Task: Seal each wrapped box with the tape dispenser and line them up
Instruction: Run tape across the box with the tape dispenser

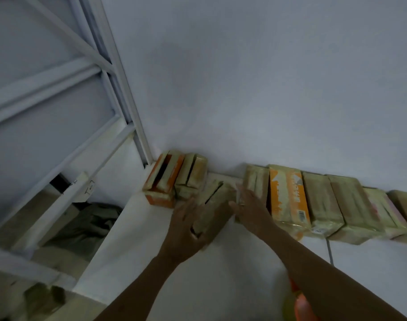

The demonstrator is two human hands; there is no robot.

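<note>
- The wall (255, 77) is a plain pale grey-blue.
- The surface (151, 246) is white.
- The wrapped box (213, 209) between the two hands is dull olive-tan with a thin dark line across its top.
- The orange box (288, 198) in the row has a yellow-orange face with pale patches, white triangle marks and a small barcode.
- The corner box (163, 179) is orange with cream stripes.
- The frame (119, 72) at left is white.
- An orange object (302, 306), blurred, shows at the bottom edge.

A row of wrapped boxes (325, 202) stands on the bench (151, 251) against the wall (244, 89). A stack of boxes (174, 179) sits in the left corner. Between them, 1 box (213, 209) lies between both hands.
</note>
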